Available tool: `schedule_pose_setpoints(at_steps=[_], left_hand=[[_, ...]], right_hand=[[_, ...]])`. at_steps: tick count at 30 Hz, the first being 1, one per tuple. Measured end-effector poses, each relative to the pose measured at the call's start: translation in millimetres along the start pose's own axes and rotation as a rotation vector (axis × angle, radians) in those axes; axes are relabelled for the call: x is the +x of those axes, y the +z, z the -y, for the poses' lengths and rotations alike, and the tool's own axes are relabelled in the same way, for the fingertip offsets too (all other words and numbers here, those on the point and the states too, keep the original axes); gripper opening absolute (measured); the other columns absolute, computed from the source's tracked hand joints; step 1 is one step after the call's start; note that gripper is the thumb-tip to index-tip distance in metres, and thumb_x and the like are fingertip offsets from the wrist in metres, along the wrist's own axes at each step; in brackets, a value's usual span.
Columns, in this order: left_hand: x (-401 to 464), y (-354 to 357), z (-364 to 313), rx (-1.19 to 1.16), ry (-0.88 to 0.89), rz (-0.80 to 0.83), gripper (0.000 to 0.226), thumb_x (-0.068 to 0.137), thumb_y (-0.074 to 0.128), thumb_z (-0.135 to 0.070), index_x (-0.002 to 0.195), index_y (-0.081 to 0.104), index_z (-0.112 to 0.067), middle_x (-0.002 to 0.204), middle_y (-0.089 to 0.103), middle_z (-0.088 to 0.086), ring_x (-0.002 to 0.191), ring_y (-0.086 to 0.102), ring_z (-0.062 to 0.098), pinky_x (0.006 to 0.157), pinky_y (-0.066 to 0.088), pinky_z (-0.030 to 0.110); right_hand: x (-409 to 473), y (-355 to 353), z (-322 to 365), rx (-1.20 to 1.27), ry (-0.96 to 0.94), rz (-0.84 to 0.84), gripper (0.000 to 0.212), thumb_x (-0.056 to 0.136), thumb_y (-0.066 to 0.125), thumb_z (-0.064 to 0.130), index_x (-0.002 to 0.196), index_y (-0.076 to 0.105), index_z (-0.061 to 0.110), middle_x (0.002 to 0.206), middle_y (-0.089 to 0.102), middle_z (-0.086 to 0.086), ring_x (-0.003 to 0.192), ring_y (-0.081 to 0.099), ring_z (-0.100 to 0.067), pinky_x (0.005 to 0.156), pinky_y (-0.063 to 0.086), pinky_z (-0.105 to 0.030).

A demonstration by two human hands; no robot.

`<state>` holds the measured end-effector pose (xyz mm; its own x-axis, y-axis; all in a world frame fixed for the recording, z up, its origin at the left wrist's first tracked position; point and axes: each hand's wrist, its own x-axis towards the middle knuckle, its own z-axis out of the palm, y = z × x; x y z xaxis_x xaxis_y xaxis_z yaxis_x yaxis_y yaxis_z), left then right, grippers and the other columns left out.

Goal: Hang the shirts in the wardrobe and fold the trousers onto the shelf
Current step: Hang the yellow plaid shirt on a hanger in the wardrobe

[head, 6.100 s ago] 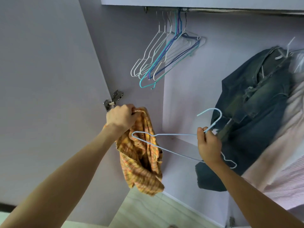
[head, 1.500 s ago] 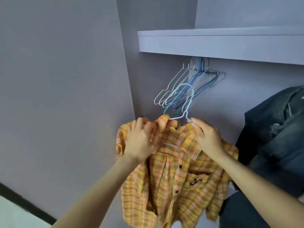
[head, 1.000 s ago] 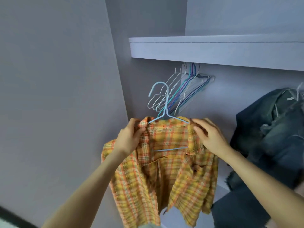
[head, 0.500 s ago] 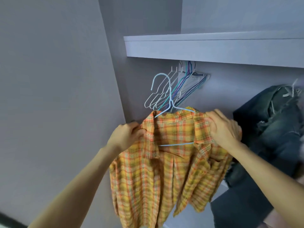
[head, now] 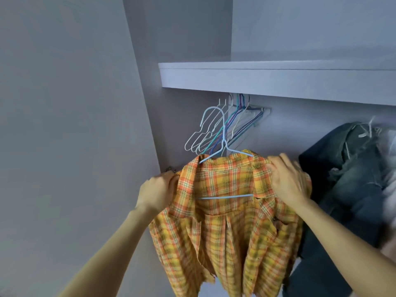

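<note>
An orange and yellow plaid shirt (head: 227,228) hangs on a light blue wire hanger (head: 224,144), whose hook rises free in front of the wardrobe, below the shelf. My left hand (head: 157,192) grips the shirt's left shoulder. My right hand (head: 287,179) holds the right shoulder, fingers curled over the fabric. The hanger's lower bar shows across the open collar. The wardrobe rail is hidden behind the shelf (head: 278,82).
Several empty wire hangers (head: 225,127) hang bunched under the shelf behind the shirt. Dark denim garments (head: 353,172) hang at the right, close to my right hand. The open wardrobe door (head: 70,125) fills the left; its hinge (head: 170,168) sits beside my left hand.
Both hands have slid outward along the shirt's shoulders and lifted the shirt slightly; the hanger hook now stands upright and the shirt faces me square on.
</note>
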<state>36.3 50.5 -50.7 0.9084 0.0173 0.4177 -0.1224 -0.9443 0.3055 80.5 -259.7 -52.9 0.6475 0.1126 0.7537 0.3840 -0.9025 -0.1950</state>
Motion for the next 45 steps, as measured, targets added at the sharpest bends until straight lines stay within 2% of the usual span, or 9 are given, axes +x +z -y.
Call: schedule_pose_setpoints(at_steps=[4,9,13,17,21,27,33,37,45], left_hand=[[2.8,8.2,4.2,-0.075,-0.13,-0.107,0.023,0.097,0.039,-0.014,0.089,0.057,-0.004,0.09,0.065,0.015,0.083,0.058,0.04,0.069,0.043,0.039],[6.8,19.1,4.5,-0.044,-0.135,-0.161,0.022,0.096,0.041,-0.011,0.087,0.058,-0.002,0.088,0.062,0.017,0.085,0.056,0.038,0.081,0.037,0.043],[10.8,41.2,-7.0,0.028,-0.127,-0.022,0.021,0.095,0.042,-0.015,0.101,0.061,-0.007,0.109,0.061,0.012,0.102,0.052,0.034,0.09,0.035,0.042],[18.4,63.0,-18.9,0.021,-0.181,0.202,0.038,0.092,0.047,-0.02,0.129,0.046,-0.014,0.13,0.047,0.013,0.121,0.042,0.033,0.101,0.033,0.041],[28.3,73.3,-46.8,-0.02,-0.086,0.17,0.045,0.091,0.049,-0.02,0.133,0.04,-0.01,0.129,0.041,0.016,0.119,0.037,0.036,0.094,0.035,0.046],[50.3,53.6,-109.4,-0.164,0.225,-0.088,0.053,0.082,0.057,-0.01,0.133,0.045,-0.006,0.134,0.041,0.02,0.12,0.038,0.041,0.091,0.038,0.052],[72.9,25.7,-170.7,-0.172,0.485,-0.354,0.065,0.073,0.06,-0.004,0.136,0.044,-0.005,0.143,0.035,0.028,0.13,0.034,0.048,0.094,0.038,0.058],[85.6,17.8,-198.0,-0.131,0.551,-0.489,0.077,0.075,0.059,-0.009,0.146,0.029,-0.015,0.152,0.021,0.022,0.14,0.018,0.043,0.107,0.024,0.058],[102.8,23.0,-216.6,-0.023,0.51,-0.462,0.092,0.082,0.053,-0.017,0.146,-0.013,-0.03,0.157,-0.008,0.012,0.143,-0.009,0.037,0.111,0.006,0.06]], right_hand=[[-0.6,-1.4,-14.1,0.102,0.021,0.21,0.016,0.094,0.051,0.016,0.096,0.06,0.003,0.086,0.066,-0.012,0.077,0.062,-0.037,0.063,0.044,-0.037],[-14.7,-6.9,-32.6,0.108,0.025,0.58,0.008,0.094,0.05,0.032,0.093,0.047,0.025,0.07,0.051,0.012,0.061,0.049,-0.014,0.056,0.032,-0.027],[-29.9,-12.8,-36.2,0.25,0.159,0.678,0.033,0.093,0.049,0.016,0.063,0.036,0.024,0.053,0.039,0.004,0.047,0.038,-0.014,0.051,0.03,-0.033],[-57.2,-23.5,-38.8,0.311,0.302,0.728,0.037,0.093,0.047,0.009,0.06,0.034,0.019,0.057,0.037,-0.003,0.053,0.034,-0.015,0.054,0.027,-0.033],[-80.6,-33.3,-45.6,0.255,0.517,0.639,0.033,0.091,0.045,0.003,0.062,0.033,0.013,0.059,0.035,-0.006,0.055,0.032,-0.017,0.055,0.024,-0.033],[-61.8,-41.2,-34.4,0.3,0.822,0.399,0.02,0.093,0.043,0.005,0.075,0.051,-0.001,0.063,0.042,-0.004,0.057,0.038,-0.014,0.054,0.029,-0.028],[-12.1,-49.3,-20.0,0.396,0.95,0.116,0.02,0.093,0.038,0.01,0.076,0.05,0.011,0.068,0.049,-0.001,0.061,0.047,-0.015,0.057,0.036,-0.026],[11.7,-47.3,-24.9,0.378,0.955,-0.028,0.021,0.091,0.034,0.007,0.072,0.04,0.013,0.07,0.045,-0.002,0.061,0.044,-0.017,0.058,0.036,-0.028],[35.5,-30.1,-55.8,0.297,1.048,-0.051,0.023,0.091,0.04,0.007,0.111,0.05,-0.001,0.108,0.058,-0.017,0.1,0.057,-0.034,0.078,0.048,-0.037]])
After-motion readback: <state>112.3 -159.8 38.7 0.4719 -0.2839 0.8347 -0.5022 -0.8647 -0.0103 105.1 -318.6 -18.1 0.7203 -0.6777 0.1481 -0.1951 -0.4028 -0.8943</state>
